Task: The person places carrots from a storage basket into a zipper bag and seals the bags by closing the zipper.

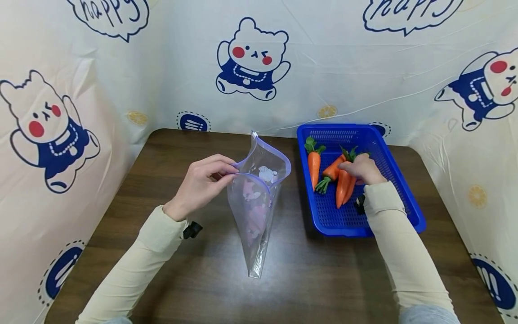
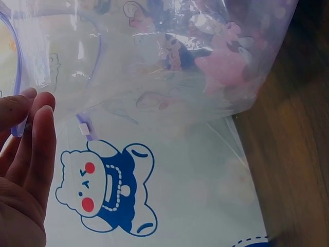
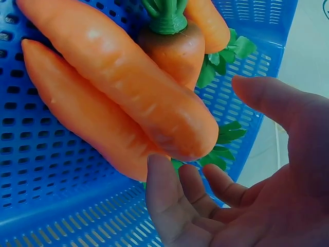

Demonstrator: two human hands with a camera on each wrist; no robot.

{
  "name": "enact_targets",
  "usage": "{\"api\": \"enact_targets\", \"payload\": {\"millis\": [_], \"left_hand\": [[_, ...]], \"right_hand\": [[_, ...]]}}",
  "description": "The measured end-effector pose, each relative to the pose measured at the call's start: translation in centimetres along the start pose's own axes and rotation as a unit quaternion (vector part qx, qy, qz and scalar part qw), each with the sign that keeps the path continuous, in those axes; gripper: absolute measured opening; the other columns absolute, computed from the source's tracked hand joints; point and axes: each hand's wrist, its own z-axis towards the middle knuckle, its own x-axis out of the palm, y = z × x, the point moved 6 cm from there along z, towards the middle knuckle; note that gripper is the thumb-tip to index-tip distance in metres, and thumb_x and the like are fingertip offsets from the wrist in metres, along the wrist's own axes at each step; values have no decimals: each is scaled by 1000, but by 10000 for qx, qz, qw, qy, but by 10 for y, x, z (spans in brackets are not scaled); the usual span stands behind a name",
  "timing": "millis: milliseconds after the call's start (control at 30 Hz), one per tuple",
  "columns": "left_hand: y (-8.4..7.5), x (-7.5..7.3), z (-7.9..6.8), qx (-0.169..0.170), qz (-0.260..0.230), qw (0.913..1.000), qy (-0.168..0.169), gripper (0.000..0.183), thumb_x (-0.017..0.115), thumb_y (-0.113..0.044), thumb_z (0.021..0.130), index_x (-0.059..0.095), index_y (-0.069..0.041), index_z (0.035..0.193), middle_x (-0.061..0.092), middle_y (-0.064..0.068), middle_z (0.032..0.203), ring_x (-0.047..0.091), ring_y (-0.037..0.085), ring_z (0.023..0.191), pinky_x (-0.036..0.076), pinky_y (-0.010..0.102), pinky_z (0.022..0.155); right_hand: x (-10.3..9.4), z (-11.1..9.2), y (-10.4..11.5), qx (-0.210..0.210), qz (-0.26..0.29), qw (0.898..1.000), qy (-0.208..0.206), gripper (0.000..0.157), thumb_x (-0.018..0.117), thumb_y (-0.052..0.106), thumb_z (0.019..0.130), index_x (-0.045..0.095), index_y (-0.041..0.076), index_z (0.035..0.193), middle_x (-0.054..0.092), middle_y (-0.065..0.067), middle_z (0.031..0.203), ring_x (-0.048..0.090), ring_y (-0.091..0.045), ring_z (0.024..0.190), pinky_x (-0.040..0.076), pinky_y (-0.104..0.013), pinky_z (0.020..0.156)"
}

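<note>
My left hand point(image 1: 204, 182) pinches the purple-edged mouth of a clear zip bag point(image 1: 259, 211) between thumb and fingers. The bag hangs with its mouth spread wide and its narrow lower corner towards me; pink and white printed figures show on its film. To the right, my right hand point(image 1: 364, 168) reaches into a blue basket point(image 1: 404, 198). In the right wrist view its thumb and fingers point(image 3: 167, 200) are spread apart, fingertips right at the leafy end of two orange carrots point(image 3: 123, 77) lying side by side. Another carrot point(image 1: 314, 166) lies along the basket's left wall.
One more carrot point(image 1: 332, 169) lies between the others, its green leaves pointing towards me. The basket stands at the right of the brown wooden table point(image 1: 194, 279). A printed cloth point(image 1: 178, 58) hangs behind and along both sides.
</note>
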Motion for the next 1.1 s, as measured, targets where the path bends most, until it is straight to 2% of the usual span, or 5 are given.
{"api": "enact_targets", "payload": {"millis": [300, 400, 533, 700, 1100], "left_hand": [[0, 0, 0, -46, -29, 10000, 9, 19, 77, 6, 75, 74, -6, 90, 70, 3, 100, 61, 8, 74, 54, 18, 62], [-1, 0, 0, -36, -52, 10000, -4, 19, 77, 7, 75, 74, -5, 89, 71, 3, 100, 61, 8, 73, 54, 18, 62], [-1, 0, 0, 7, -81, 10000, -22, 19, 78, 7, 74, 74, -5, 89, 71, 4, 100, 61, 8, 73, 54, 17, 62], [-1, 0, -1, 56, -89, 9999, -30, 20, 77, 8, 74, 74, -5, 89, 70, 4, 100, 61, 8, 73, 54, 17, 62], [1, 0, -3, 55, -73, 10000, -32, 20, 76, 8, 75, 74, -5, 90, 70, 4, 100, 61, 8, 73, 54, 18, 62]], "right_hand": [[3, 2, 0, 137, -278, 9995, -33, 81, 49, 41, 97, 18, -19, 141, 49, -35, 120, 65, -31, 84, 58, -34, 68], [3, 2, 1, 70, -294, 9995, -47, 55, 50, 40, 96, 44, -10, 117, 54, -22, 96, 63, -24, 71, 57, -37, 72], [4, 3, 1, 5, -273, 9996, -81, 38, 52, 40, 95, 48, 2, 91, 53, -10, 79, 58, -18, 63, 56, -33, 65], [5, 5, 0, 91, -260, 9996, -67, 34, 53, 37, 95, 48, 7, 80, 58, -9, 74, 62, -21, 65, 57, -33, 63], [14, 8, -8, 485, 391, 9978, 222, 50, 52, 36, 96, 49, -8, 119, 54, -18, 100, 60, -27, 82, 54, -31, 64]]}}
